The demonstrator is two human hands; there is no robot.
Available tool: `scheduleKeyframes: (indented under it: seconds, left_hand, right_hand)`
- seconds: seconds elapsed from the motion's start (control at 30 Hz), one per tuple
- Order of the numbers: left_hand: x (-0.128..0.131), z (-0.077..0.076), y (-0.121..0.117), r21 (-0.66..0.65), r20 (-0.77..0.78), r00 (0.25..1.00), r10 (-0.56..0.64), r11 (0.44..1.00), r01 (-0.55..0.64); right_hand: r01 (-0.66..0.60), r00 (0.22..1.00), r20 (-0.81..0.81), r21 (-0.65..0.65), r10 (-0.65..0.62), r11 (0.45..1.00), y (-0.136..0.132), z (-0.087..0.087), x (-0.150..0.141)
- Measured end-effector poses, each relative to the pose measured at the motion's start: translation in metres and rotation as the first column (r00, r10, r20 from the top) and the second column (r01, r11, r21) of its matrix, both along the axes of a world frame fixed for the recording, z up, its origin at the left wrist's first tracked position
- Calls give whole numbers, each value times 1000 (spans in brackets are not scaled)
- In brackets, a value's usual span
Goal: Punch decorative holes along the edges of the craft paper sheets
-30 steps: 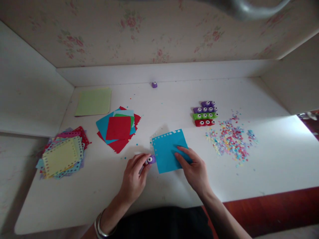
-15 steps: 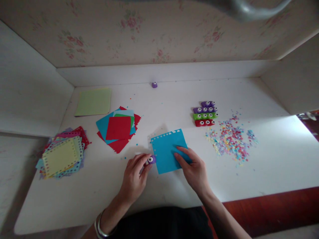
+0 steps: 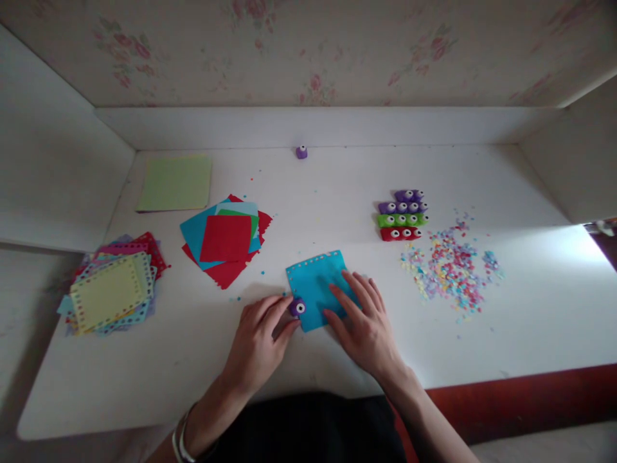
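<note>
A small purple craft punch (image 3: 297, 307) with a white top sits at the left edge of a blue sheet of paper (image 3: 316, 283). The thumb and fingers of my left hand (image 3: 263, 341) are closed round the punch. Small cut-outs run along the sheet's top edge and down the upper part of its left edge. On the right part of the sheet my right hand (image 3: 364, 325) lies with its fingers spread, pressing the paper against the table. Its palm covers the sheet's lower right corner.
Several purple, green and red punches (image 3: 402, 218) stand in rows at the right, beside scattered paper confetti (image 3: 456, 270). One purple punch (image 3: 301, 152) is at the back. Coloured sheets (image 3: 224, 238), punched sheets (image 3: 113, 289) and pale green paper (image 3: 176, 183) lie at the left.
My right hand has gone from gripping the sheet's right side to lying spread over it. The punch in my left hand has turned, its top now facing up more. The camera view has shifted slightly.
</note>
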State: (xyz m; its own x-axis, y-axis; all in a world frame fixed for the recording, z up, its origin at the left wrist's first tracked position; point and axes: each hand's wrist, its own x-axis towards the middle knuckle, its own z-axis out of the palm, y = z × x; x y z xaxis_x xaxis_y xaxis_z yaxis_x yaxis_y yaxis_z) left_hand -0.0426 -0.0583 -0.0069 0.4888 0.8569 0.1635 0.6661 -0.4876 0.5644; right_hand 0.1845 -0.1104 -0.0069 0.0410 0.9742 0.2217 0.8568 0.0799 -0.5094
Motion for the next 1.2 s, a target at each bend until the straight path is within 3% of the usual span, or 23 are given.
scheduleKeyframes:
  seconds: [0.1, 0.47, 0.7, 1.2]
  left_hand:
    - [-1, 0, -1, 13, 12, 1000, -7, 1000, 7]
    - [-3, 0, 0, 12, 43, 998, -37, 999, 37]
    - [5, 14, 5, -87, 45, 999, 8, 996, -4]
    - [36, 31, 27, -316, -280, 960, 11, 943, -103]
  right_hand:
    - [-106, 991, 71, -78, 111, 991, 0, -3, 3]
    - [-98, 988, 112, -57, 104, 994, 2, -3, 2]
    - [-94, 986, 130, -68, 103, 993, 3, -2, 3]
    - [-87, 985, 151, -20, 89, 996, 1, -3, 1]
